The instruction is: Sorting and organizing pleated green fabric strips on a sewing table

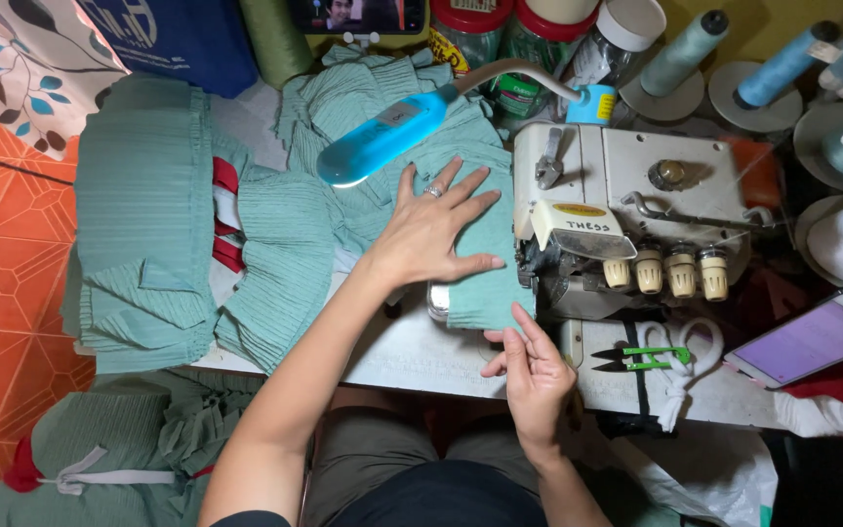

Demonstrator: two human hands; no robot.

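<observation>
Looking down, I see my left hand (pixel 431 234) lying flat, fingers spread, pressing a green pleated cloth (pixel 485 259) onto the table beside a white serger (pixel 626 210). My right hand (pixel 534 366) is nearer to me, its thumb and fingertips pinching the near edge of the same cloth, just left of the machine's needle area. To feed well, I judge the flat hand should keep the pleats smooth while the pinching hand steers the edge straight, with fingertips kept clear of the needles. More green cloth (pixel 148 224) lies heaped to the left, some spilling off the table. A blue lamp (pixel 387 132) on a bent neck hangs over the far side. Green snips (pixel 641 358) lie to the right of my right hand, a phone (pixel 812 342) farther right. The needles and foot are hidden behind the machine's front cover. Thread cones (pixel 685 54) at the far right are cut off by the frame.
</observation>
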